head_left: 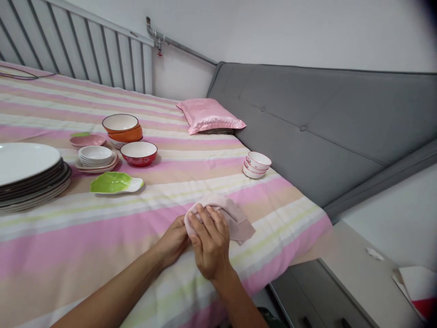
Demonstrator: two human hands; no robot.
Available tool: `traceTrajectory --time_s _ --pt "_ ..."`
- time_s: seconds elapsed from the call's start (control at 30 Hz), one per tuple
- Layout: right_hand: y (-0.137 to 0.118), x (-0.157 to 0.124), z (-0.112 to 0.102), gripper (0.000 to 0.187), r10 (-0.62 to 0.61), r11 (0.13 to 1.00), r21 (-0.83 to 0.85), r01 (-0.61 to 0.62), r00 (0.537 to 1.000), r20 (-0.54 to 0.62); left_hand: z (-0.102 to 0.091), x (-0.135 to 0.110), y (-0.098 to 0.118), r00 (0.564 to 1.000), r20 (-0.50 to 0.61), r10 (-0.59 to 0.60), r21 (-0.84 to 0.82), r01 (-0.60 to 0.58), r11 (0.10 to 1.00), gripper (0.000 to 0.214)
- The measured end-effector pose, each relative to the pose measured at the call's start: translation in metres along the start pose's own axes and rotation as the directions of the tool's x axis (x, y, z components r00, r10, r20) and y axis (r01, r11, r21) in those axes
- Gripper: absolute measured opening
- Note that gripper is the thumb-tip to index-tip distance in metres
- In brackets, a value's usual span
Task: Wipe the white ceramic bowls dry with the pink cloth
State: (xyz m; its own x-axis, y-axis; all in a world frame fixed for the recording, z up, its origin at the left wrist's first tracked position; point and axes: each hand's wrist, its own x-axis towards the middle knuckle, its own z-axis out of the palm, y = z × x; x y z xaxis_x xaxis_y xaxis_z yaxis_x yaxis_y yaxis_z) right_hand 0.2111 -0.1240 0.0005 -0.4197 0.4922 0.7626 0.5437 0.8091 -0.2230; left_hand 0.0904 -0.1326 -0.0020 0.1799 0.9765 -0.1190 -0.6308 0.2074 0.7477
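A pale pink cloth (235, 218) is draped over whatever my hands hold, and its loose end hangs out to the right. My right hand (211, 243) presses the cloth from above with its fingers bent over it. On the left side, my left hand (175, 241) grips at the cloth's edge; its fingertips are hidden. The object under the cloth, if any, is covered. Both hands are over the near part of the striped bed. Closest ahead on the right is a stack of small white bowls (257, 165) with red rims.
On the bed's left lie a stack of large plates (32, 166), small white dishes (95, 156), a pink dish (88, 140), a green leaf-shaped dish (116, 183), a red bowl (139, 154) and orange bowls (123, 128). A pink pillow (210, 115) rests near the grey headboard (307, 118).
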Motion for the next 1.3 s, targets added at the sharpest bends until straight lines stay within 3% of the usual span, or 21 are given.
traceTrajectory --time_s 0.2,0.33,0.4,0.53,0.6,0.67,0.77,0.87,0.97,1.07,1.2,1.3 --pt "0.015 0.001 -0.006 0.041 0.143 0.989 0.023 -0.144 0.988 0.051 -0.003 0.000 -0.004 0.994 0.114 -0.003 0.064 -0.005 0.998 0.022" --pt "0.034 0.004 -0.005 0.040 0.314 0.916 0.230 -0.329 0.944 0.098 -0.004 0.001 -0.002 0.985 0.172 -0.011 0.053 0.002 0.999 0.025" --pt "0.047 0.005 -0.001 0.040 0.404 0.817 0.385 -0.429 0.903 0.150 -0.004 0.001 -0.001 0.984 0.177 -0.010 0.045 0.003 0.999 0.026" --pt "0.066 0.002 0.009 0.045 0.585 0.488 0.617 -0.617 0.756 0.294 -0.003 0.000 0.001 0.984 0.178 -0.027 0.041 0.020 0.999 0.030" --pt "0.068 0.000 0.010 0.047 0.608 0.424 0.643 -0.639 0.726 0.320 -0.002 -0.001 0.001 0.986 0.165 -0.030 0.046 0.022 0.999 0.030" --pt "0.063 0.000 0.007 0.045 0.559 0.540 0.604 -0.587 0.786 0.264 -0.002 -0.002 0.001 0.987 0.157 -0.019 0.046 0.012 0.999 0.029" --pt "0.046 0.003 -0.001 0.041 0.346 0.842 0.383 -0.380 0.925 0.158 -0.002 -0.001 0.001 0.992 0.126 0.009 0.031 -0.013 0.999 0.026" --pt "0.028 0.007 -0.005 0.041 0.138 0.978 0.130 -0.160 0.977 0.164 -0.003 0.000 0.003 0.997 0.059 0.051 0.025 -0.053 0.998 0.021" --pt "0.017 0.009 -0.002 0.044 0.035 0.999 0.015 -0.039 0.981 0.190 -0.003 0.000 0.006 0.995 0.034 0.090 0.039 -0.091 0.995 0.021" --pt "0.018 0.010 -0.003 0.043 0.016 1.000 0.011 -0.018 0.982 0.188 -0.004 -0.001 0.006 0.995 0.064 0.081 0.071 -0.085 0.994 0.024" --pt "0.030 0.013 -0.010 0.037 0.117 0.980 0.140 -0.139 0.980 0.159 -0.008 -0.001 0.000 0.985 0.174 -0.016 0.121 -0.006 0.993 0.026" --pt "0.045 0.015 -0.010 0.037 0.255 0.893 0.337 -0.298 0.952 0.168 -0.010 -0.001 -0.003 0.977 0.210 -0.035 0.158 0.002 0.987 0.028"
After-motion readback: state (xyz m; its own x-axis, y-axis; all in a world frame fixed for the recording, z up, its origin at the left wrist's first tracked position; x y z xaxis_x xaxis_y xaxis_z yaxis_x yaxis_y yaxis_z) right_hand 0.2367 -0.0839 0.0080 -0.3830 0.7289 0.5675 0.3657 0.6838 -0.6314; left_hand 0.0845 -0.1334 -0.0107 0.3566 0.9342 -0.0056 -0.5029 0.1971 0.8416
